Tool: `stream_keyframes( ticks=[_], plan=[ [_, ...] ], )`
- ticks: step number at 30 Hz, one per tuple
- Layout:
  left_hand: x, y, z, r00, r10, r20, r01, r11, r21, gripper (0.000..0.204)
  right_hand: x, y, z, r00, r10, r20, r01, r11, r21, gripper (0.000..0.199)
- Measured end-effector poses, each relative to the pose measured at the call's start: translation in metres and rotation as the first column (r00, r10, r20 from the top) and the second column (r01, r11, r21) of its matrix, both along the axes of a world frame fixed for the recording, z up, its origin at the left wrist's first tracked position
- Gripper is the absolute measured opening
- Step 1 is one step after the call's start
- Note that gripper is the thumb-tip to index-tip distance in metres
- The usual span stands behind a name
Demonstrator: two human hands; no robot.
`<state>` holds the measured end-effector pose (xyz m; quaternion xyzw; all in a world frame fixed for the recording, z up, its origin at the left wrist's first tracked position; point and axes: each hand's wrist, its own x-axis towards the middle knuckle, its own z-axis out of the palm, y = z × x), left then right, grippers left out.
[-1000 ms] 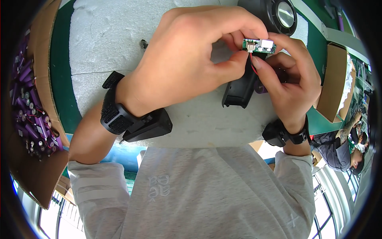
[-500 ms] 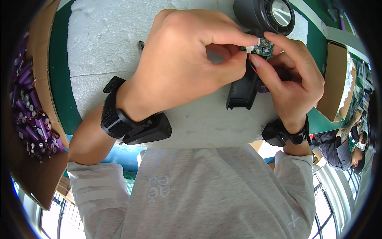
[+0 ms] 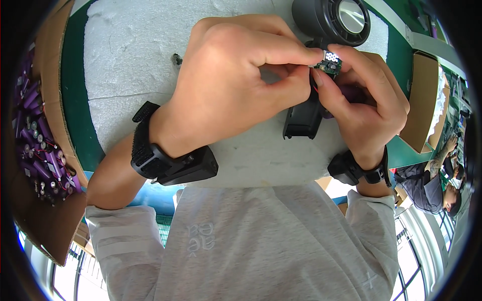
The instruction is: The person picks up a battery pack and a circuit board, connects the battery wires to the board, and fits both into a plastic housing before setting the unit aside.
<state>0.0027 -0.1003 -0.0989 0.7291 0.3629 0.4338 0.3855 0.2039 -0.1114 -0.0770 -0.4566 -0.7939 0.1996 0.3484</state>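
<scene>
Between my two hands is a small green circuit board (image 3: 329, 67) with a white display lit up on it. My left hand (image 3: 236, 75) is closed, its thumb and forefinger pinching at the board's left edge, where fingertips hide the wire connector. My right hand (image 3: 374, 100) is closed too, thumb and forefinger on the board's near and far edges. A purple battery cell (image 3: 354, 94) shows partly beneath the right palm. A thin red wire (image 3: 315, 86) runs down from the board. Below lies a black handle housing (image 3: 304, 120), joined to a round black head (image 3: 331, 22) with a silver disc.
White foam sheet (image 3: 130, 55) covers the green table, with a small dark scrap (image 3: 176, 59) on it. At left stands a cardboard box (image 3: 52, 95) of purple battery cells (image 3: 40, 130). Another cardboard box (image 3: 419, 103) is at right; a person (image 3: 427, 185) sits beyond it.
The display on the board has lit up white. The board has tilted slightly, and the white connector seen before is now behind my left fingertips. The black device has shifted slightly left.
</scene>
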Motion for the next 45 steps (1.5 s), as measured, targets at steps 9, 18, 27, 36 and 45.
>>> stream_keyframes(
  ticks=[9,18,27,36,45],
  plan=[
    [0.016,-0.007,0.001,0.987,0.056,0.152,-0.036,0.991,-0.132,0.034,-0.002,-0.004,-0.003,0.996,-0.050,-0.067,0.037,0.983,-0.180,0.025],
    [0.013,-0.013,-0.002,0.998,0.054,0.038,-0.056,0.997,0.048,0.036,-0.003,-0.007,0.004,0.996,-0.083,-0.042,0.070,0.965,-0.254,0.018],
    [0.009,-0.007,0.005,0.996,0.030,0.081,-0.031,0.999,0.017,0.032,0.002,0.000,0.005,0.999,0.042,-0.016,-0.044,0.988,-0.151,0.018],
    [0.010,0.001,0.036,0.999,-0.029,-0.018,0.019,0.900,-0.436,0.036,0.000,-0.002,0.006,0.999,0.030,0.022,-0.028,0.994,-0.106,0.021],
    [0.010,-0.006,0.000,0.997,0.037,0.066,-0.026,0.987,-0.158,0.025,-0.004,-0.006,0.009,0.997,-0.019,0.073,0.022,0.999,-0.038,0.021]
  ],
)
